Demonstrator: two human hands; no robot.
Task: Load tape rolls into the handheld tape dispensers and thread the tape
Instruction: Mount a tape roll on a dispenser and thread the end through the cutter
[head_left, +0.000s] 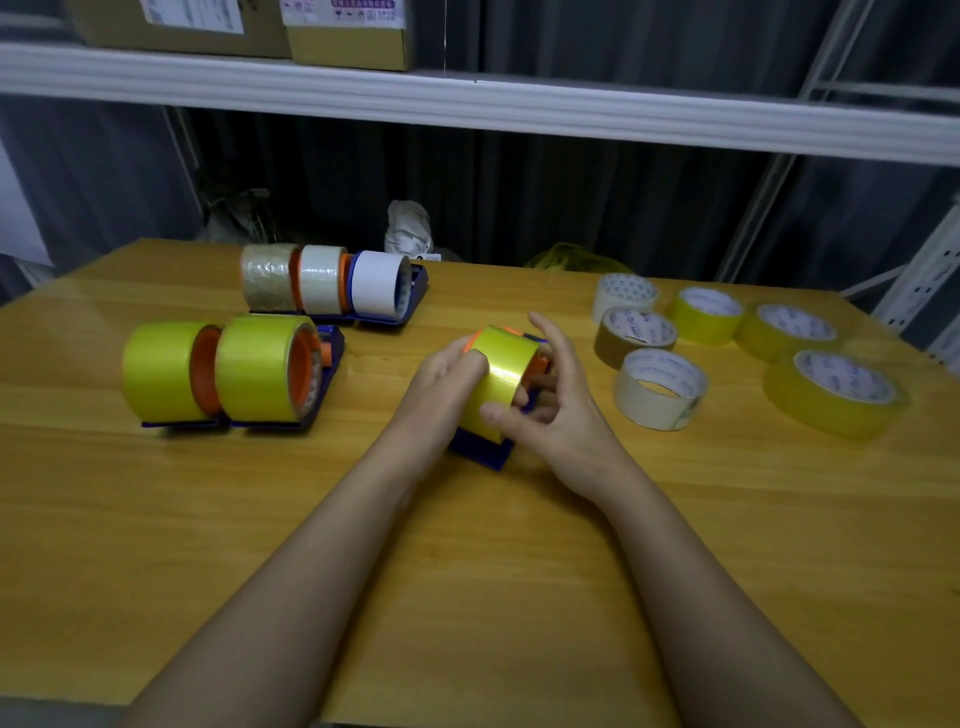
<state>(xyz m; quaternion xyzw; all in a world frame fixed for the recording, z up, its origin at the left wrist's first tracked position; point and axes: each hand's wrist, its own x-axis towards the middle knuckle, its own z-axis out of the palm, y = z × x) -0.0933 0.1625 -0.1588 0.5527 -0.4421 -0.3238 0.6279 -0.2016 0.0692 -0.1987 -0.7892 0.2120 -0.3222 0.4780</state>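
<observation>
A yellow tape roll (501, 376) sits on the orange hub of a blue handheld dispenser (483, 451) at the middle of the wooden table (467, 571). My left hand (441, 374) grips the roll's left side. On the right side, my right hand (558, 400) curls around the roll and dispenser, thumb on the tape's face and fingers behind it. The dispenser's cutter end is hidden by my hands.
Two loaded dispensers with yellow rolls (223, 371) stand at the left. Behind them is a row of dispensers with clear and white rolls (332, 280). Several loose rolls (660, 387) lie flat at the right. A shelf (467, 104) with cardboard boxes hangs overhead.
</observation>
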